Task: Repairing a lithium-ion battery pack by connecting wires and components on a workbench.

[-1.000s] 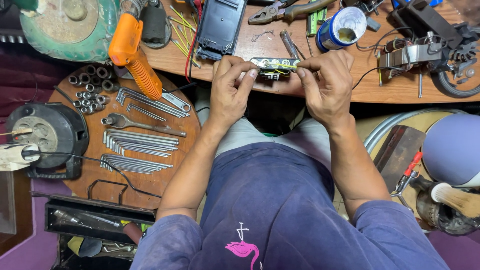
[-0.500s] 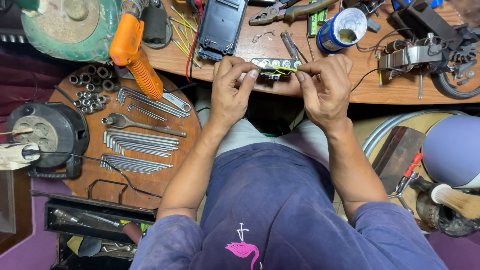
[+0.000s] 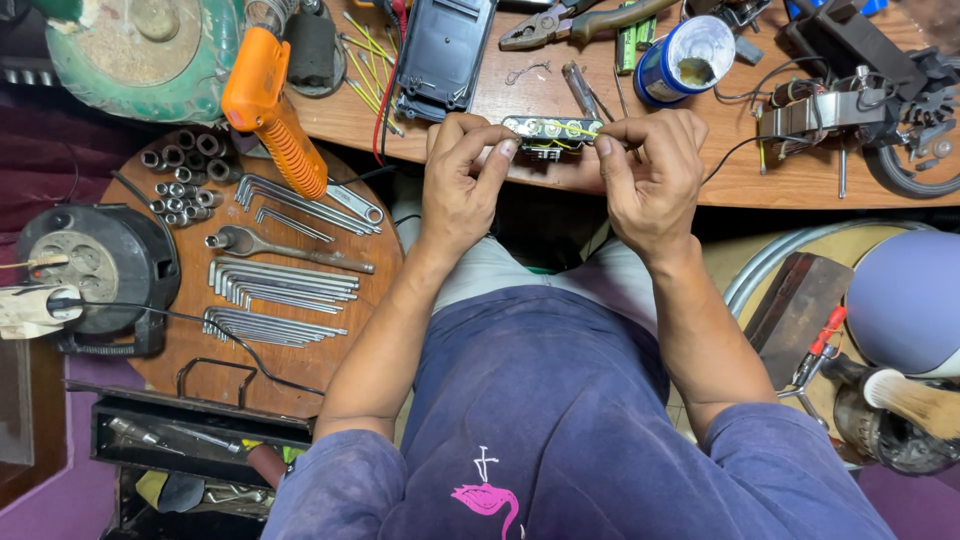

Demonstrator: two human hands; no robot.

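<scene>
I am seeing the orange drill (image 3: 268,105) lying at the tabletop's (image 3: 760,180) left end; my left hand (image 3: 462,185) is pinching the left end of the small battery pack (image 3: 550,135) at the near edge; my right hand (image 3: 650,175) is pinching its right end and a yellow wire (image 3: 570,128); the blue tin (image 3: 685,58) is sitting farther back.

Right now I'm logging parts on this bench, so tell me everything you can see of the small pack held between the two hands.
The battery pack is a short row of cylindrical cells, dark-wrapped, with pale metal tabs and a thin yellow wire along the top. It lies level, lengthwise left to right, over the near edge of the wooden bench. The left hand pinches its left end, the right hand its right end.
</scene>
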